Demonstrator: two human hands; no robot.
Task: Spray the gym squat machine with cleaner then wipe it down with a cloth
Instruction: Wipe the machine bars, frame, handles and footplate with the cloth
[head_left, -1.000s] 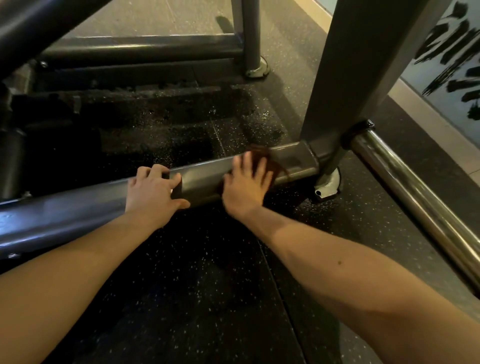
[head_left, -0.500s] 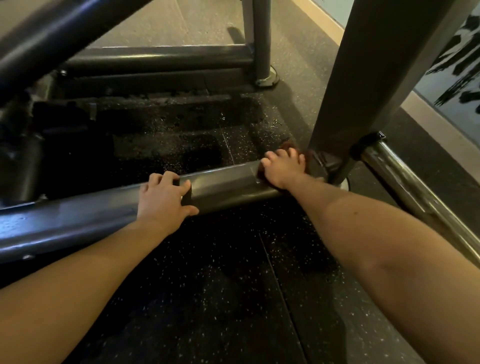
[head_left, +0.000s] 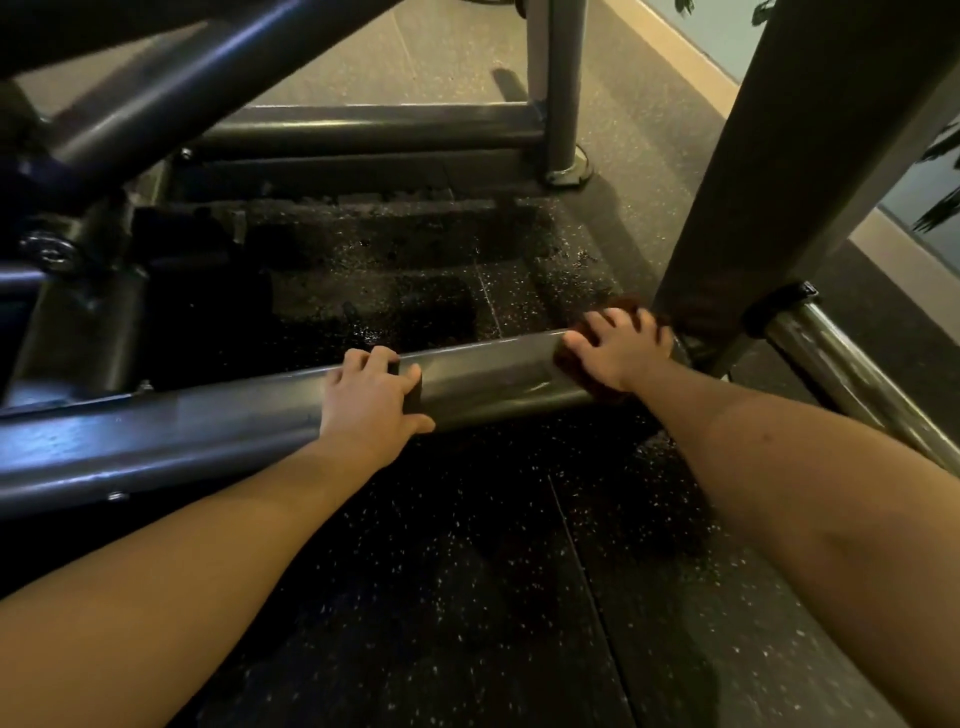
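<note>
The squat machine's low grey base bar (head_left: 493, 379) runs across the view from left to right. My left hand (head_left: 371, 400) holds this bar near its middle, fingers curled over the far edge and thumb on top. My right hand (head_left: 621, 348) presses a dark brown cloth (head_left: 589, 387) onto the bar's right end with spread fingers. That end meets the thick slanted upright post (head_left: 769, 171). Most of the cloth is hidden under my palm. No spray bottle is in sight.
A chrome rail (head_left: 852, 384) slopes away to the lower right from the post. Behind stand a rear crossbar (head_left: 374, 127), a thin post (head_left: 558, 78) and a diagonal tube (head_left: 182, 98). Black speckled rubber flooring (head_left: 441, 571) lies below, shiny between the bars.
My right hand slid the cloth rightward along the base bar, from near my left hand to the joint at the upright post. My left hand kept its place on the bar.
</note>
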